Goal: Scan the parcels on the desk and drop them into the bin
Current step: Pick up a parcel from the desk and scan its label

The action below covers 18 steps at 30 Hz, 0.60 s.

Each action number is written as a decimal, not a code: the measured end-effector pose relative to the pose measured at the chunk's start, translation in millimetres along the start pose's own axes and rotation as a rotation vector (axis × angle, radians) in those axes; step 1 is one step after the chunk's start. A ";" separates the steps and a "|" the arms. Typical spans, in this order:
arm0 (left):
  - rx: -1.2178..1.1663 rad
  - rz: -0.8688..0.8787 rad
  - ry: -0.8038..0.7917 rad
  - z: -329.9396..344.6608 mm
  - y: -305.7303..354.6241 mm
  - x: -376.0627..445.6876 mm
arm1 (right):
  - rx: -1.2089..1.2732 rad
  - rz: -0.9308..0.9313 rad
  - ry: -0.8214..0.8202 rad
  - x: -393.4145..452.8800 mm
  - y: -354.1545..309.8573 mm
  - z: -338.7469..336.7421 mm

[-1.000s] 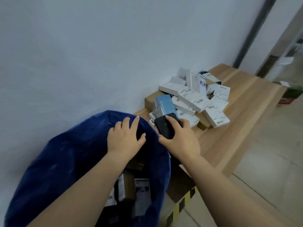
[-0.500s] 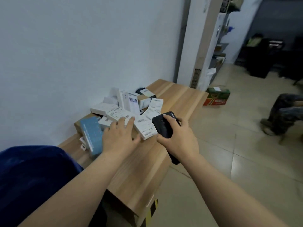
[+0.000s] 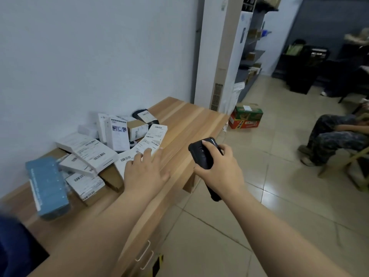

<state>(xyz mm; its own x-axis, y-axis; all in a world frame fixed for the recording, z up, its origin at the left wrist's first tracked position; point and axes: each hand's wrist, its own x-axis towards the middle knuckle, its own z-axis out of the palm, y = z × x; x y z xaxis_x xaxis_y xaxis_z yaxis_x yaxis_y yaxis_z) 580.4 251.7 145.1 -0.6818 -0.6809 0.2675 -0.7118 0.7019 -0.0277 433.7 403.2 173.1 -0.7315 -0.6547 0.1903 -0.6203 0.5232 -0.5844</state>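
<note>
Several labelled white and brown parcels (image 3: 93,154) lie heaped on the wooden desk (image 3: 185,124) against the wall. A blue box (image 3: 47,186) lies at the heap's near left. My left hand (image 3: 144,170) reaches over the heap's right edge with its fingers straight, the fingertips over a flat white parcel (image 3: 146,145); it holds nothing. My right hand (image 3: 218,172) grips a black handheld scanner (image 3: 203,154) off the desk's front edge. A corner of the blue bin (image 3: 12,246) shows at the bottom left.
The desk's right half is bare wood. A red and green carton (image 3: 246,116) stands on the tiled floor past the desk's end. A seated person's legs (image 3: 331,136) are at the right. Shelves (image 3: 251,54) line the back wall.
The view has swung right, from the bin to the desk. My left hand left the bin's rim and moved out over the parcels. My right hand kept the scanner.
</note>
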 end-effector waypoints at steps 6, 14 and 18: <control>0.046 -0.040 -0.002 23.9 7.2 81.8 | 0.001 -0.023 -0.044 83.3 15.7 15.2; 0.030 -0.030 0.091 54.2 18.5 199.8 | 0.012 -0.053 -0.050 213.3 30.0 27.3; 0.007 -0.107 0.074 59.1 20.9 239.1 | 0.046 -0.065 -0.093 270.2 34.4 42.1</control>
<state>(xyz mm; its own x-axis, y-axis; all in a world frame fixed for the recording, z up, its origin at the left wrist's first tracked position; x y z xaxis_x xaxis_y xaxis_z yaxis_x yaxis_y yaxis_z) 392.6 91.1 151.6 -0.5874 -0.7346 0.3396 -0.7813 0.6241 -0.0015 226.6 221.4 171.2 -0.6595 -0.7353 0.1564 -0.6503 0.4537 -0.6093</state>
